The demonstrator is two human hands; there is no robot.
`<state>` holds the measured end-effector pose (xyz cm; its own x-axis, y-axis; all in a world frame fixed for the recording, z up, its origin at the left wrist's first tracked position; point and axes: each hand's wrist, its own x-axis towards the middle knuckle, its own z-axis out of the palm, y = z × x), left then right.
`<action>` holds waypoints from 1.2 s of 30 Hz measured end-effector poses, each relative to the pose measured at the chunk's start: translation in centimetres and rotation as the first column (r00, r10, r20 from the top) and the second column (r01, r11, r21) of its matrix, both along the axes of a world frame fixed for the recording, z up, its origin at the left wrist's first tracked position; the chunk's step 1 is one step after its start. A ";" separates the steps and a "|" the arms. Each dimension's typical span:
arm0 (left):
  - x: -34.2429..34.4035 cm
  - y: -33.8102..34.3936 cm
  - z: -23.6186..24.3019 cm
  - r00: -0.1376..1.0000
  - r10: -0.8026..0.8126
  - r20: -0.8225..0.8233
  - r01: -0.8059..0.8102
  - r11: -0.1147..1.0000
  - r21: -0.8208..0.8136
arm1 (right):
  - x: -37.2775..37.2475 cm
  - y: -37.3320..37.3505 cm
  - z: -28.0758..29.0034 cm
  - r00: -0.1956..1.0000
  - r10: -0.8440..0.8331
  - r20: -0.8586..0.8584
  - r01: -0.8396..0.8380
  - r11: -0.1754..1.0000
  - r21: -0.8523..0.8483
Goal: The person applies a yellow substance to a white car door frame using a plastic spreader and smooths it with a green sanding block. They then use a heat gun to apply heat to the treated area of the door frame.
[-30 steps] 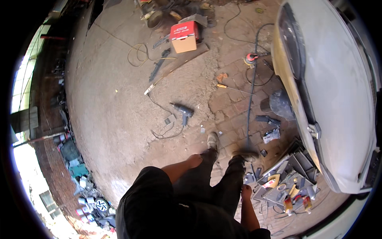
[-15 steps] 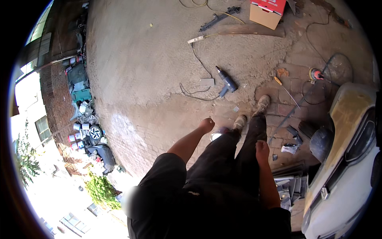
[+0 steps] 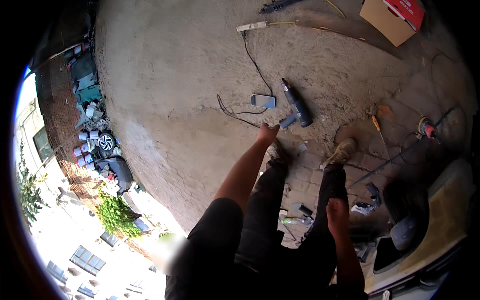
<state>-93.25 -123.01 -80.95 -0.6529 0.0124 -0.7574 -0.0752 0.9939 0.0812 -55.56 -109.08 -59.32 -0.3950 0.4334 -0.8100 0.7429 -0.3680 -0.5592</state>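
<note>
Concrete ground (image 3: 170, 75): bordered at its left edge by pails (image 3: 84, 150) and a spoked wheel (image 3: 106, 142) beside a brick wall (image 3: 60, 120); ragged near-right edge meeting brick paving (image 3: 370, 162).

Power strip (image 3: 252, 26): white, lying crosswise towards the far side of the concrete; black cord (image 3: 255, 65) attached, looping nearer.

Smartphone (image 3: 263, 101): flat, dark screen, pale frame, long axis crosswise, left of the heat gun.

Left hand (image 3: 268, 132): forearm extended forward and slightly right, fingertips at the heat gun's handle end; contact, and whether the fingers are spread or closed, cannot be told.

Heat gun (image 3: 298, 106): dark body, on its side near the concrete's ragged edge; long axis slanting, nozzle pointing away from the person and slightly left, rear end nearer and right; handle projecting left towards the left hand. Markings too small to read.

Right hand (image 3: 338, 212): arm lowered, hand before the right thigh, fingers appearing bent; how fully closed cannot be told.

Screwdriver (image 3: 376, 124): orange handle, beyond the ragged edge; shaft pointing nearer and right.

Cardboard box (image 3: 387, 22): far right; red lid, white lettering.

Sander (image 3: 427, 128): red-topped, on the paving's right side.

Car body panel (image 3: 445, 215): near right corner, tan and pale.
</note>
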 end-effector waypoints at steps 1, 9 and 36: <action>-1.7 0.6 -2.5 0.997 0.073 0.038 -0.073 0.997 0.001 | -1.3 0.2 -1.1 1.000 -0.010 0.007 0.010 1.000 -0.008; -9.1 2.5 -19.2 0.893 0.438 -0.106 -0.447 0.891 -0.078 | -10.5 1.5 -5.7 0.998 -0.062 -0.015 0.059 0.987 -0.151; 7.9 -1.8 -3.9 0.884 0.070 0.461 -0.316 0.819 0.480 | -14.4 -0.8 -12.5 0.959 -0.219 0.179 0.274 0.877 -0.395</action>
<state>-85.37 -124.81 -84.89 -0.3209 0.3958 -0.8605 -0.4081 0.7621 0.5027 -69.95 -109.88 -71.80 -0.2031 0.1201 -0.9718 0.6515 -0.7243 -0.2257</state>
